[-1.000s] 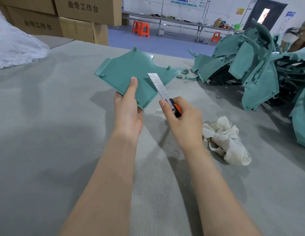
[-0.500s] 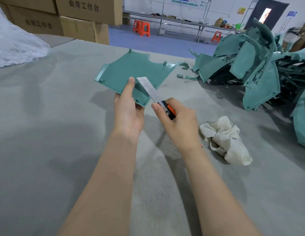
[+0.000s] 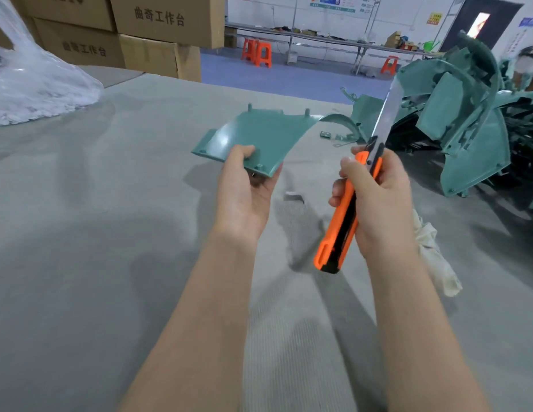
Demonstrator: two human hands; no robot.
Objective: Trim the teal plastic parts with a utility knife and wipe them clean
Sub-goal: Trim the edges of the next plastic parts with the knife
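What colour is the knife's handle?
Orange with black, on the utility knife; the head view shows it.

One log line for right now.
left hand: holds teal part | right hand: grips utility knife, blade extended, clear of part | cloth: on table

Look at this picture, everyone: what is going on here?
A person works at a grey table. The left hand holds a teal plastic part by its near edge, thumb on top. The right hand grips an orange utility knife, its long blade out and pointing up and away, clear of the part. A pile of teal parts sits to the right, and a white cloth lies by the right forearm.
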